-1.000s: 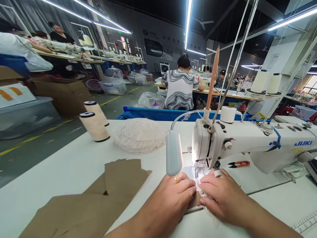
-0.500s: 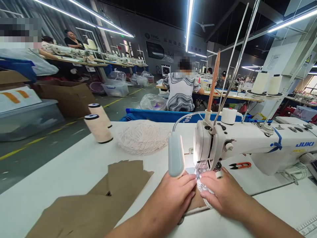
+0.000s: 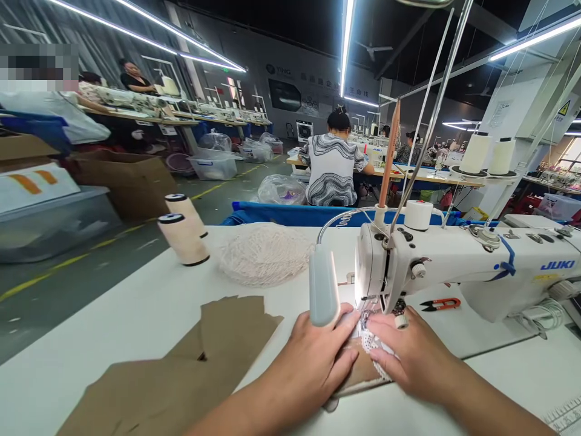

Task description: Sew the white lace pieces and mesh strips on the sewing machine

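Observation:
A white sewing machine (image 3: 436, 254) stands on the white table, its needle area lit. White lace trim (image 3: 372, 346) runs from under the presser foot toward me. My right hand (image 3: 403, 348) pinches the lace between thumb and fingers, right of the needle. My left hand (image 3: 320, 348) lies left of the foot, thumb and fingers apart, fingertips at the edge of the work on the brown plate (image 3: 356, 369). Its fingertips partly blend with the bright fabric. The grey lamp head (image 3: 323, 287) hangs just above my left hand.
Brown fabric (image 3: 181, 363) lies at the left. Behind it are a coil of white trim (image 3: 265, 254) and two thread cones (image 3: 184, 239). Orange-handled snips (image 3: 441, 304) lie under the machine arm; a ruler (image 3: 565, 415) is at the right. A person (image 3: 336, 160) sits ahead.
My left hand's thumb and forefinger have spread apart, showing more of the brown plate. The right hand stays at the lace. The view has shifted slightly.

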Demonstrator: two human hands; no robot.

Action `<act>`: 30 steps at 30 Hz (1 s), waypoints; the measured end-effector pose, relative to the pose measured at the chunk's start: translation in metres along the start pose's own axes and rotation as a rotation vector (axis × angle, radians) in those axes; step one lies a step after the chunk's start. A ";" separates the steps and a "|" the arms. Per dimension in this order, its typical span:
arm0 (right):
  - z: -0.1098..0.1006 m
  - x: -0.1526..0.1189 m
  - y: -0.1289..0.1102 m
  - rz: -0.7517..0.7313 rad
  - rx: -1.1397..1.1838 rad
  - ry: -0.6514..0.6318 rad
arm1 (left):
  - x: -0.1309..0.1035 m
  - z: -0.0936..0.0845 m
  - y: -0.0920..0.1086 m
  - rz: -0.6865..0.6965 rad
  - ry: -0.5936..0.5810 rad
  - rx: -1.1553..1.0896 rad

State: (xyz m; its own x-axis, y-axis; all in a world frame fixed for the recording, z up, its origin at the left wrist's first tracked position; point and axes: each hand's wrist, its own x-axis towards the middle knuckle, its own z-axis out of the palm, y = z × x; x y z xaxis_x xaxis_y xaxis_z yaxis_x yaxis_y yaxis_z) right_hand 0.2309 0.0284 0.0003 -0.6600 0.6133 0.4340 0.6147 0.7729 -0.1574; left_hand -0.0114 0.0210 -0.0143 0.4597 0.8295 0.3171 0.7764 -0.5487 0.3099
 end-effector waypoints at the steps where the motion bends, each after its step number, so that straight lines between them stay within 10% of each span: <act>1: 0.000 -0.001 -0.001 -0.001 0.012 -0.006 | 0.001 -0.001 0.000 -0.009 -0.005 0.030; 15: 0.016 -0.012 0.020 -0.213 0.059 0.114 | -0.009 -0.001 0.017 0.130 0.031 0.244; 30: -0.002 -0.005 -0.003 -0.019 0.009 -0.081 | -0.015 -0.001 0.014 0.283 0.142 -0.107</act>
State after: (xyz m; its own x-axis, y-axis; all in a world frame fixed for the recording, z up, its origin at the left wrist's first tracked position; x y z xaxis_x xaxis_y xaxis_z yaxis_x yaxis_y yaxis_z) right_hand 0.2326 0.0228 0.0002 -0.7045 0.6091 0.3642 0.5978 0.7859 -0.1582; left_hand -0.0085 0.0006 -0.0136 0.5804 0.6241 0.5231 0.5733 -0.7693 0.2819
